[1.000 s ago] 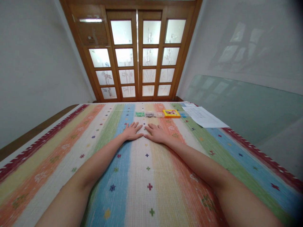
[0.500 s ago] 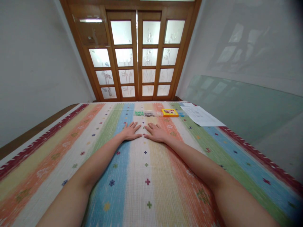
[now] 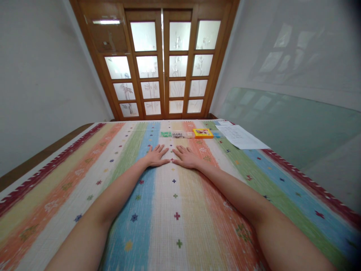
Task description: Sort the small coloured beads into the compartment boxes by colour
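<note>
1. Wooden doors [image 3: 166, 62] with frosted, plant-patterned panes fill the upper middle of the frame, between a plain left wall [image 3: 42, 75] and a glossy right wall [image 3: 310, 56]; a pale green panel [image 3: 282, 128] stands along the latter.
2. Below, a counter [image 3: 42, 157] is covered by a striped tablecloth [image 3: 166, 210] in blue, white, yellow, orange and green, with maroon borders.
3. Two bare forearms reach in from the lower corners toward the centre.
4. Left hand [image 3: 157, 156]: palm down on the cloth, fingers spread, its grip released.
5. Right hand [image 3: 186, 156]: likewise palm down, fingers fanned, grip released; the thumb tips nearly meet.
6. Just beyond the fingers, above centre, lies a row: a clear pack with green contents [image 3: 166, 134], one with dark contents [image 3: 177, 134], a yellow box [image 3: 203, 133] with a printed picture, and something blue [image 3: 217, 134], too small to identify.
7. Right of the row lies a white printed sheet [image 3: 242, 137], its text unreadable.
</note>
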The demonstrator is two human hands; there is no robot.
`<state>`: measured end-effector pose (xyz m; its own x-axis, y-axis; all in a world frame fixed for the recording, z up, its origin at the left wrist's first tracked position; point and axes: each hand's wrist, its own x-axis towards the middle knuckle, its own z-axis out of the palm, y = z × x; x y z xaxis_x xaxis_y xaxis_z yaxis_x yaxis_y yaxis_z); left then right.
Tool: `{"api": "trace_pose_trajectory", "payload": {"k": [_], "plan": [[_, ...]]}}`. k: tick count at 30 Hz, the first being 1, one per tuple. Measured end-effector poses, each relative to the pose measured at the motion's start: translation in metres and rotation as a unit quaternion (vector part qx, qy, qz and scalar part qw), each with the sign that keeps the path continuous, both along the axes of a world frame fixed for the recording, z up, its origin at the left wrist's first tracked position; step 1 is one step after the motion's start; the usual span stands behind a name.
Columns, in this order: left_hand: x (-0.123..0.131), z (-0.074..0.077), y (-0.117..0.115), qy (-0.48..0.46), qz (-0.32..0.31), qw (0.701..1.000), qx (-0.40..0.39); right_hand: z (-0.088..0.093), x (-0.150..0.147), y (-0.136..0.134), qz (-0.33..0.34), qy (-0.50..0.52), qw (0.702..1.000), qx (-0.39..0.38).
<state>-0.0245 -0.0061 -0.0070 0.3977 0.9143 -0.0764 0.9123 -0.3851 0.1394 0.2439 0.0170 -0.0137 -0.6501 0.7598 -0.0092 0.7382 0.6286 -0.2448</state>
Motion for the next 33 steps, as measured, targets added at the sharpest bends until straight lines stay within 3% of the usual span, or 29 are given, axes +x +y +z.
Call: {"api": "trace_pose_trajectory", "payload": {"k": [21, 33], "plan": [[-0.0026, -0.0067, 0.001, -0.006, -0.006, 1.0, 0.01, 0.0085, -0.0025, -0.005, -0.002, -0.026, 0.999, -0.02], [-0.0023, -0.0081, 0.0025, -0.004, -0.006, 1.0, 0.009, 0.0044, -0.0021, -0.0028, -0.004, -0.027, 1.0, -0.013]]}}
